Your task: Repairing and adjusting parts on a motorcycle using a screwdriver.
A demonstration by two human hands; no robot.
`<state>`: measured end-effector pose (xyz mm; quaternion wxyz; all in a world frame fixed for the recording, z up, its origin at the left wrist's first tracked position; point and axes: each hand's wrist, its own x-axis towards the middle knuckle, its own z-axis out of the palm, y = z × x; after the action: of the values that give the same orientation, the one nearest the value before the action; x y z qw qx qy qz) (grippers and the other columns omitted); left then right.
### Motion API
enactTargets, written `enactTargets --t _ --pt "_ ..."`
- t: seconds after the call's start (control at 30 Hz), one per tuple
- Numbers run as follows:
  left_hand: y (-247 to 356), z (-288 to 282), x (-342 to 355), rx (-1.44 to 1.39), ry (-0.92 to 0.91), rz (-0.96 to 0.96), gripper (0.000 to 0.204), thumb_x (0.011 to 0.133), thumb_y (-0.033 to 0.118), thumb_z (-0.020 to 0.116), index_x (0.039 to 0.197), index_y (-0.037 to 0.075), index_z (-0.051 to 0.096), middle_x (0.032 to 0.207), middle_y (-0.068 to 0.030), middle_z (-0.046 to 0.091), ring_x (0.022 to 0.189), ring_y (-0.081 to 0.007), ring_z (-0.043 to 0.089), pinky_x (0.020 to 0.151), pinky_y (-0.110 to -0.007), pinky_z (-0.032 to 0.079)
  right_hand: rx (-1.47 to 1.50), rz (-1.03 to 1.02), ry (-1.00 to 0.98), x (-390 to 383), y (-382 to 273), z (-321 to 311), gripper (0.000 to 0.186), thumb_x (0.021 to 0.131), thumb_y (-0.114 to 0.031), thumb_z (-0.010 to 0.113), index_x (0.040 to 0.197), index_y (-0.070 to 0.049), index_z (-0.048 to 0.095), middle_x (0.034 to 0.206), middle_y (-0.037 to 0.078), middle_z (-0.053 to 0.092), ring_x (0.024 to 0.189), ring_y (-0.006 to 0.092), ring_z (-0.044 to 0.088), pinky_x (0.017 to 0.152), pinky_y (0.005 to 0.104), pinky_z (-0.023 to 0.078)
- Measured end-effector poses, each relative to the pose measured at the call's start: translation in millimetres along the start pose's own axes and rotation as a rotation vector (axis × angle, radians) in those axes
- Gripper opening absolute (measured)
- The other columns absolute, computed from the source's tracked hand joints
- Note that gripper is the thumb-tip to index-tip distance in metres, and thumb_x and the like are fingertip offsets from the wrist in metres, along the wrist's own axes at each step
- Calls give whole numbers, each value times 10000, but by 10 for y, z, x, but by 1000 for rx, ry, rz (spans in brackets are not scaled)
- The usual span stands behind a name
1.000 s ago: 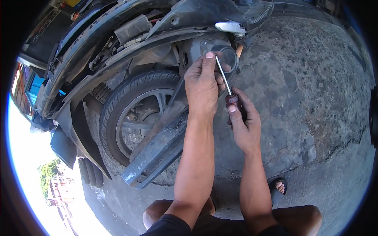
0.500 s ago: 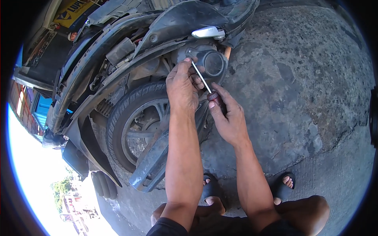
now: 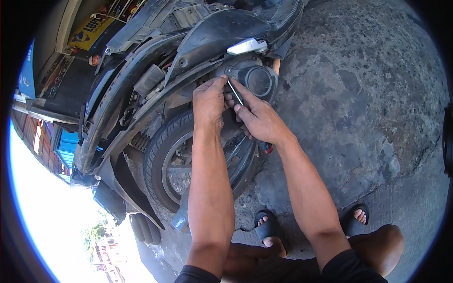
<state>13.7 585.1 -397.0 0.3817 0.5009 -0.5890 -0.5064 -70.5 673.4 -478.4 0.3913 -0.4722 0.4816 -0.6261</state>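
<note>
Screwdriver [image 3: 235, 92] in the right hand [image 3: 259, 120], left hand [image 3: 207, 99] at its tip.
Right thumb and forefinger close on the bare shaft; handle's red end pokes out below the palm, on the near side. Left thumb and fingers bunched at the tip; cannot tell whether they pinch it or some small piece. Just beyond the grip and to its right, a dark round cover [image 3: 259, 80] on the scooter; past that, a silver-white lever-like piece [image 3: 247, 46], with a scuffed dark body panel [image 3: 222, 33] further out. Nearer than the grip and left of it, a tyre [image 3: 158, 155], partly behind the left forearm. Well right of the grip, stained, pitted ground [image 3: 339, 104]. Nearest the wearer, two sandalled feet [image 3: 269, 228].
</note>
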Motion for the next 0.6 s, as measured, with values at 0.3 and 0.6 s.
enactTargets --t 0.3,0.6 --pt "26 -80 63 98 -40 -2 158 957 179 661 937 28 702 755 -31 664 602 -103 593 539 -246 493 109 119 -61 73 -108 -38 667 991 -129 506 1612 -231 284 873 149 707 553 169 633 602 354 550" --pt "21 -17 22 -357 88 -74 1003 875 511 756 1505 -104 275 1456 -316 445 1359 -386 484 1079 -505 460 150 96 -40 170 -97 -125 644 985 -104 492 1596 -236 334 726 147 663 535 184 620 580 379 546"
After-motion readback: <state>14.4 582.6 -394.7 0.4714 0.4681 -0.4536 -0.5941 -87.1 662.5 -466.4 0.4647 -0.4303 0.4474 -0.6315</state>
